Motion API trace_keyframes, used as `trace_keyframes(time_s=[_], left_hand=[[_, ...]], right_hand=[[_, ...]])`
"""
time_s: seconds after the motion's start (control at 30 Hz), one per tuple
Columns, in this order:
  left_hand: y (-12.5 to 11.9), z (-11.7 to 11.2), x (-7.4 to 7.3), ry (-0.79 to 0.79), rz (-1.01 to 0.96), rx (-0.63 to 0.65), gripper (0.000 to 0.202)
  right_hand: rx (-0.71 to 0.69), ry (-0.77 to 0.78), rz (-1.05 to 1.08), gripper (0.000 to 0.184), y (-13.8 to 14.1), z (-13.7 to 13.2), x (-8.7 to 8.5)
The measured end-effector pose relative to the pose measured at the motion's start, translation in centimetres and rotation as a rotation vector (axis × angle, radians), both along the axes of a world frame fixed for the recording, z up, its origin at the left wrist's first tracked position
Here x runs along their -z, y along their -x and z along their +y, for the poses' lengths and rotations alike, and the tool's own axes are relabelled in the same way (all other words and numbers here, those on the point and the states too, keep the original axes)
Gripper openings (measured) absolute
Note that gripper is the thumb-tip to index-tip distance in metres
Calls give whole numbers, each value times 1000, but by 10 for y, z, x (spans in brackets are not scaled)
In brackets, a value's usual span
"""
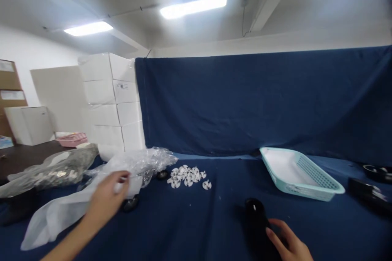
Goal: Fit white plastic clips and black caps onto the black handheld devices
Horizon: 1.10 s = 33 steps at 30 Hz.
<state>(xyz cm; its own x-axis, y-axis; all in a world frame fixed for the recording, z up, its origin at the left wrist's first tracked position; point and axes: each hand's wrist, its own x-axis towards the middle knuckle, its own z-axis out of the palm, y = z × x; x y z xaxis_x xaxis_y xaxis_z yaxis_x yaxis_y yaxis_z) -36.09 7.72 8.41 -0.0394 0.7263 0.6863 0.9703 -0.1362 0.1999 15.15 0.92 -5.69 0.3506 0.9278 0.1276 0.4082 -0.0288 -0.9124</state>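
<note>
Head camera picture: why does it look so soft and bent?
Head view: ceiling strip lights glare white; the left hand is smeared by motion blur; the blue curtain's top edge bows, a wide-lens distortion; the black object by the right hand is dark, detail lost.
</note>
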Motion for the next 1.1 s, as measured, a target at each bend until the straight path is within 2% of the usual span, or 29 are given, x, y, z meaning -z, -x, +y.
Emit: trace_keyframes(time_s=[0.03,0.07,0.13,0.2,0.27,0.37,0.47,0.6,0.7,0.73,0.8,0.9,1.0,1.1], left_hand=[[-27,9,14,114,135,87,27],[-52,19,29,201,252,105,31],[-89,38,58,279,349,40,43],[-110,56,78,295,336,-32,44],[-118,72,88,307,312,-114,41],[-119,86,88,300,322,-127,34],[-119,86,82,277,334,-126,34],[-125,66,80,205,343,-107,41],[-141,41,80,152,320,-87,42],[-151,32,78,126,303,-75,41],[-182,12,74,28,167,82,36],[-248,-16,66,-19,-91,326,28],[-314,-31,63,-15,-152,397,26],[-355,-37,65,-16,-215,431,25]], right_hand=[[-17,36,22,50,0,-2,-3],[-42,73,47,52,0,-4,-5],[-69,91,64,52,1,-6,-7],[-87,74,57,51,1,-5,-6],[-102,53,49,49,0,-4,-4],[-92,22,27,47,0,0,-4],[-110,-7,38,43,1,0,-8],[-113,-20,64,40,2,0,-13],[-93,-48,60,37,3,2,-12],[-88,-59,62,36,2,2,-13],[-92,-87,84,35,1,2,-15],[-118,-99,130,36,-1,0,-21],[-133,-49,147,36,-4,-3,-26],[-124,13,159,35,-8,-12,-25]])
